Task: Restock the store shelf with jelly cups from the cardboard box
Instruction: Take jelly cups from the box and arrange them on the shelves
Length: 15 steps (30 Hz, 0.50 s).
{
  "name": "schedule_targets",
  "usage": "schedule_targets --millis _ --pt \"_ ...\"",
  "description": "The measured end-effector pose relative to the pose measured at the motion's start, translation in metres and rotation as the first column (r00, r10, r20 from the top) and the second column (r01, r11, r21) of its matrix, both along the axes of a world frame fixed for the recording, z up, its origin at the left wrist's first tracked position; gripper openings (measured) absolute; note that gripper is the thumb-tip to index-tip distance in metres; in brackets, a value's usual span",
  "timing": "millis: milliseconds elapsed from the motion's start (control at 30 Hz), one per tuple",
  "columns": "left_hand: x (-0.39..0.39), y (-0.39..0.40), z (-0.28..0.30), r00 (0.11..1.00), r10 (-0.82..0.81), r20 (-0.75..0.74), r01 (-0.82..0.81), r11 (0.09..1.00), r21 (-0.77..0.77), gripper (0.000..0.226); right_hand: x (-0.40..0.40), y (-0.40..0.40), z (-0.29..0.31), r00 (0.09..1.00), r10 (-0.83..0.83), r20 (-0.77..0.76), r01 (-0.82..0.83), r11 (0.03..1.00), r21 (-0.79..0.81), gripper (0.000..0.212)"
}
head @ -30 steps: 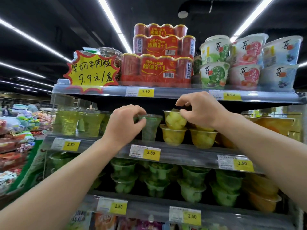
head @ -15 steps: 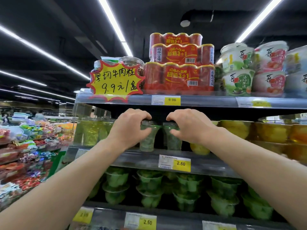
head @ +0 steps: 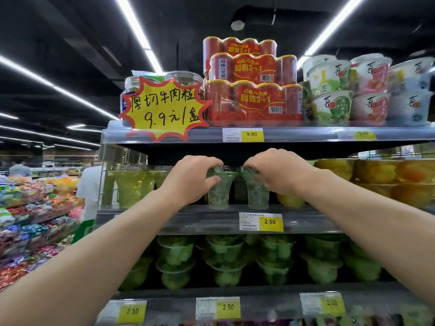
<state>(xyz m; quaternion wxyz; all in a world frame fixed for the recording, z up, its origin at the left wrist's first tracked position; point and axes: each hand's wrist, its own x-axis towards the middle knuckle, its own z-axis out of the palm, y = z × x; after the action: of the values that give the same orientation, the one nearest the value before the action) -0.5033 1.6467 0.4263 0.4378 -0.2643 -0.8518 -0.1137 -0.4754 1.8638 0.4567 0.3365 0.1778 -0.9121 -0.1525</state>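
Two clear flared plastic green jelly cups, left cup [head: 218, 194] gripped by left hand [head: 191, 178], right cup [head: 257, 192] by right hand [head: 277, 171], upright at middle grey metal shelf [head: 207, 218] front edge; yellow jelly cups [head: 374, 171] beside, upper shelf board [head: 294, 135] close overhead.

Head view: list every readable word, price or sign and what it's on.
"厚切牛肉粒 9.9元/盒": starburst sign.
"超值3+1": red can multipacks.
"9.90": top shelf tag.
"2.50": middle shelf tag.
"2.50": three bottom shelf tags.
"喜": lidded tubs; the rest is blurred.
Barcode print, right top tag: unreadable.
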Motion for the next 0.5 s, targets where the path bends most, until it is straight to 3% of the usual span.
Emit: schedule_targets --millis 233,500 --pt "0.006 0.003 0.003 0.998 0.027 0.065 -0.028 1.0 0.009 0.05 0.004 -0.001 0.001 0.999 0.031 0.032 -0.029 0.997 -0.072 0.036" --pt "0.04 -0.041 0.023 0.992 0.114 -0.048 -0.111 0.992 0.058 0.047 0.014 -0.039 0.011 0.974 0.225 -0.012 -0.224 0.967 -0.123 0.039"
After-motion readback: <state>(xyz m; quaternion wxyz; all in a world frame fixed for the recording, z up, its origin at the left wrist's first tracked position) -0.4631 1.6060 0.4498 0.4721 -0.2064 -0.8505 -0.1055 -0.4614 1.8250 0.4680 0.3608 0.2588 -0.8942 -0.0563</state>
